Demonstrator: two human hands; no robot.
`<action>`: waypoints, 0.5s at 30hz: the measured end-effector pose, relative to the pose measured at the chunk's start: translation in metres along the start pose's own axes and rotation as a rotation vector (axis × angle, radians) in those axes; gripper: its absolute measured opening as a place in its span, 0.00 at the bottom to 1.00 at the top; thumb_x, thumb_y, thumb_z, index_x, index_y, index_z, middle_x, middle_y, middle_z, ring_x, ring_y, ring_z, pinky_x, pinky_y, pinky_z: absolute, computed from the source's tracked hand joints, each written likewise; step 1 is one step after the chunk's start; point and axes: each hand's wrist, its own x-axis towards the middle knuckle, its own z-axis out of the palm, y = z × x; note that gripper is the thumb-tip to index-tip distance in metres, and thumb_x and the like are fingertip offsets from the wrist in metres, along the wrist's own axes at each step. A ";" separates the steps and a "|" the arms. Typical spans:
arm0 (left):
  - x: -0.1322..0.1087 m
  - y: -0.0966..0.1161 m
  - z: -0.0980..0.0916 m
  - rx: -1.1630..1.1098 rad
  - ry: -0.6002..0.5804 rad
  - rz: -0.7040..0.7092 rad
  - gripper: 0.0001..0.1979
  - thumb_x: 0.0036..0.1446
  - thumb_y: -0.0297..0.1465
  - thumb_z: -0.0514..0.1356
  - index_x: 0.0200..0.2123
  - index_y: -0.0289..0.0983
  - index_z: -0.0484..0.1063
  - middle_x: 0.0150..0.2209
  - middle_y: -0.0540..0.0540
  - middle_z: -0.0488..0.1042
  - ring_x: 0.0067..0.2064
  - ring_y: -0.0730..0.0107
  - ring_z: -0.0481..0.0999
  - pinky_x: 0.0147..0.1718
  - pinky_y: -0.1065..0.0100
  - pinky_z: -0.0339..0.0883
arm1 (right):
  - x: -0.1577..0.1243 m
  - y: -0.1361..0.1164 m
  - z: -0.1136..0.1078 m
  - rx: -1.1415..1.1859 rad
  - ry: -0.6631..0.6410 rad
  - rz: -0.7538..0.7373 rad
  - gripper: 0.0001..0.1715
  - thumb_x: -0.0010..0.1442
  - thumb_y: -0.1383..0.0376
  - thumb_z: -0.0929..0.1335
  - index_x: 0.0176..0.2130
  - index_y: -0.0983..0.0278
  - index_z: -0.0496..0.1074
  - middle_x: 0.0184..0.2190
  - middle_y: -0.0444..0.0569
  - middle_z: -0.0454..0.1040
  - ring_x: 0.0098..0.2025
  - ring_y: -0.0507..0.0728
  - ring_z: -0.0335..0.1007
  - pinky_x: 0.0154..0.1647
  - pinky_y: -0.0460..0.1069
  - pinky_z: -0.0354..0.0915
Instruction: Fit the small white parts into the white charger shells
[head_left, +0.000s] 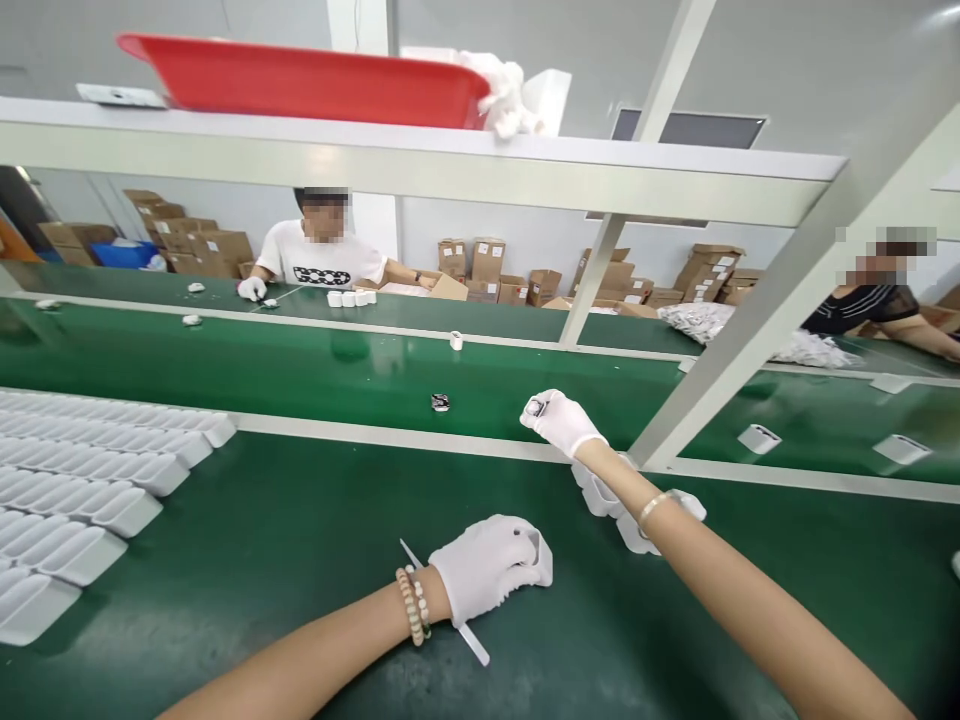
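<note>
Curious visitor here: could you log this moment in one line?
left hand: grips white case | right hand: holds small part at belt

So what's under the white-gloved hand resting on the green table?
A thin white stick pokes out on both sides of the white-gloved left hand, and the corner of a white plastic part shows at its fingers. The hand hides the rest.

view: head-worn | faces: forward, down over green bench | range: near left hand, right hand

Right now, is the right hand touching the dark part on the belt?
Apart: the head view shows green belt between right hand and dark part.
</note>
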 end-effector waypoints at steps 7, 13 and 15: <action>0.001 -0.010 -0.001 -0.085 0.018 -0.091 0.11 0.57 0.35 0.63 0.25 0.38 0.70 0.39 0.49 0.77 0.42 0.63 0.76 0.38 0.66 0.68 | 0.046 -0.015 0.024 -0.405 -0.097 0.003 0.18 0.66 0.60 0.68 0.53 0.65 0.70 0.51 0.52 0.73 0.47 0.58 0.73 0.46 0.57 0.73; 0.002 -0.009 -0.003 -0.214 0.012 -0.295 0.14 0.47 0.42 0.67 0.35 0.41 0.76 0.40 0.47 0.77 0.39 0.60 0.76 0.34 0.65 0.69 | 0.045 -0.048 0.052 -0.577 -0.142 -0.347 0.21 0.66 0.61 0.68 0.56 0.65 0.68 0.55 0.54 0.70 0.52 0.61 0.72 0.51 0.59 0.70; 0.001 -0.008 -0.005 -0.256 0.014 -0.325 0.15 0.45 0.41 0.68 0.36 0.42 0.76 0.40 0.47 0.77 0.39 0.60 0.77 0.33 0.65 0.70 | 0.042 -0.058 0.063 -0.560 -0.193 -0.470 0.21 0.67 0.61 0.68 0.57 0.64 0.68 0.56 0.52 0.69 0.53 0.61 0.71 0.52 0.59 0.70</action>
